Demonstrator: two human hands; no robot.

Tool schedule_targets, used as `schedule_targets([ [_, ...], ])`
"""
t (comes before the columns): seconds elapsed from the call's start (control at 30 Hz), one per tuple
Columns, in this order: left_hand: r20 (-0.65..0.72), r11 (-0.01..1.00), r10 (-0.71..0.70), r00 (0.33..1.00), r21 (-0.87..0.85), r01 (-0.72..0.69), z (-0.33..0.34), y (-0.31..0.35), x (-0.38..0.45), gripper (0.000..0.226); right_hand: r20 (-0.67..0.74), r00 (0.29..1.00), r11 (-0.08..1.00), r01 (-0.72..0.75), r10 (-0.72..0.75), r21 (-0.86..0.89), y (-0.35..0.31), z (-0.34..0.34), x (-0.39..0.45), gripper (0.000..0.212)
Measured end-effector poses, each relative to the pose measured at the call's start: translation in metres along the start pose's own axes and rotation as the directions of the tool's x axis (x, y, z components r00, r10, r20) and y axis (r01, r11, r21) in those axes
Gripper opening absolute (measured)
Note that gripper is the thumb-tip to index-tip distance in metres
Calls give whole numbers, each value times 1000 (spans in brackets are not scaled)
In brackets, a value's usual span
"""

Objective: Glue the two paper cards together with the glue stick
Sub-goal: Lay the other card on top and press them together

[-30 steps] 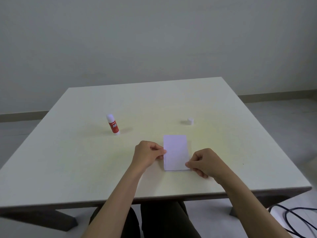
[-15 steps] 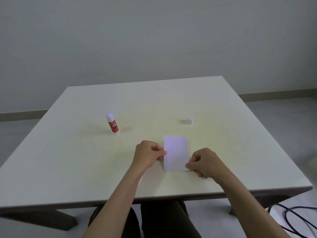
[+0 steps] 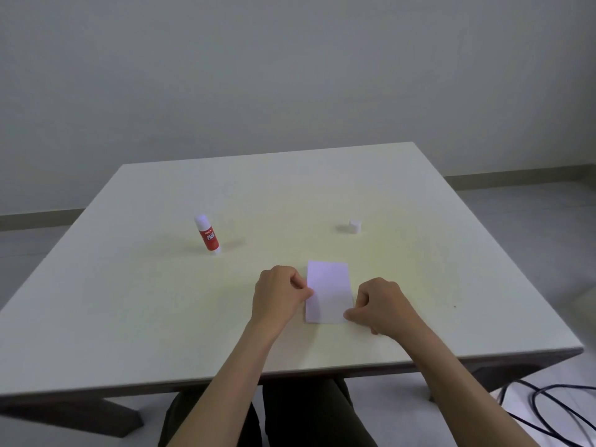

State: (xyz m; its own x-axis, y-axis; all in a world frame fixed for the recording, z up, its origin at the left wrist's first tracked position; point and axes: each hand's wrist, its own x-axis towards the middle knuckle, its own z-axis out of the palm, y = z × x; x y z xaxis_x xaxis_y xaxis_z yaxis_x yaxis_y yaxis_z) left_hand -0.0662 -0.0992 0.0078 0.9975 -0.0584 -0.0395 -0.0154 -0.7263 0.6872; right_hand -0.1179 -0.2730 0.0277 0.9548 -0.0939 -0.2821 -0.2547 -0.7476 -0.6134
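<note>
A pale white paper card (image 3: 327, 290) lies flat on the table in front of me; only one card face shows, and I cannot tell whether a second lies under it. My left hand (image 3: 279, 293) pinches its left edge with curled fingers. My right hand (image 3: 382, 306) pinches its lower right corner. A red and white glue stick (image 3: 208, 235) stands uncapped and tilted to the far left. Its small white cap (image 3: 354, 226) sits apart to the far right.
The cream table (image 3: 129, 317) ends at a front edge just below my forearms. Black cables (image 3: 554, 411) lie on the floor at the lower right. A grey wall stands behind the table.
Both hands keep their grip on the card and have barely shifted. The card, glue stick and cap stay where they were.
</note>
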Motion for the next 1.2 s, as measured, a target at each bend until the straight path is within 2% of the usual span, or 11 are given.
schedule_targets([
  [0.13, -47, 991, 119, 992, 63, -116, 0, -4, -2, 33, 20, 1000, 1000, -11, 11, -21, 1, -4, 0, 34],
  [0.27, 143, 887, 397, 907, 193, -419, -2, -10, 4, 43, 45, 999, 1000, -6, 7, -21, 0, -6, 2, 35],
  [0.37, 296, 855, 374, 879, 255, -451, -6, -17, 10, 47, 60, 998, 1000, 3, -1, -23, 1, -7, 3, 35],
  [0.47, 401, 840, 309, 863, 311, -445, -10, -25, 10, 76, 67, 998, 999, 4, -1, -33, 1, -8, 3, 36],
  [0.6, 455, 813, 298, 839, 340, -473, -12, -30, 8, 93, -15, 1000, 988, 3, -5, -154, -2, -3, 0, 25],
  [0.67, 450, 807, 293, 844, 357, -471, -11, -31, 8, 93, -199, 973, 949, 52, -118, -310, -5, 3, -8, 7],
  [0.73, 433, 806, 290, 853, 370, -462, -11, -32, 8, 93, -290, 882, 852, 201, -372, -483, -9, 12, -15, 20],
  [0.8, 419, 807, 294, 859, 373, -458, -15, -36, 8, 93, -246, 788, 734, 342, -564, -586, -10, 23, -20, 36],
  [0.87, 408, 808, 294, 864, 377, -453, -22, -42, 9, 92, -152, 745, 639, 426, -650, -640, -9, 34, -22, 44],
  [1.1, 398, 825, 267, 878, 376, -422, -51, -73, 10, 94, 130, 744, 525, 572, -655, -630, -20, 51, -8, 51],
  [1.2, 392, 825, 254, 884, 389, -409, -59, -82, 12, 95, 181, 766, 585, 600, -616, -546, -26, 56, 16, 55],
])
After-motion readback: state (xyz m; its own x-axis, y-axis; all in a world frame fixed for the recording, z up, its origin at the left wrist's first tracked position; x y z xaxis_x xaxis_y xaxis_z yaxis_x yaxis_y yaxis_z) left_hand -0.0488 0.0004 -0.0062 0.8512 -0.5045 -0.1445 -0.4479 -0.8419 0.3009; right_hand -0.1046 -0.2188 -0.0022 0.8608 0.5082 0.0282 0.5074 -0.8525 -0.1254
